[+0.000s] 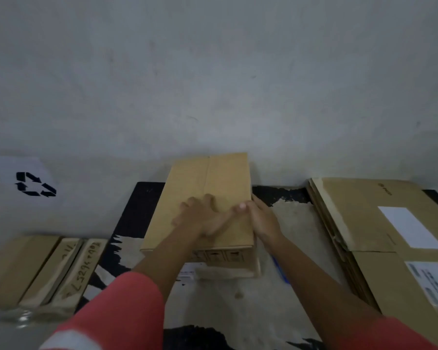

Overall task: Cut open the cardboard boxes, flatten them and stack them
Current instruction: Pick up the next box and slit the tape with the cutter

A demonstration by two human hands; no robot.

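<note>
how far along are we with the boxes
Done: a stack of flattened boxes lies at right. In hand: the left hand presses on an unflattened box, the right hand grips its right edge; its top seam looks closed. Left: that box, plus, it seems, the boxes at far left.

Outstretched left hand (200, 215) lies flat; right hand (262, 219) clasps the box (213, 178).

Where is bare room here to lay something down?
Free: the worn patch between the box and the flattened stack on the right; also the black strip between the box and the left boxes. Crowded: around the box, where the left hand and right hand work.
</note>
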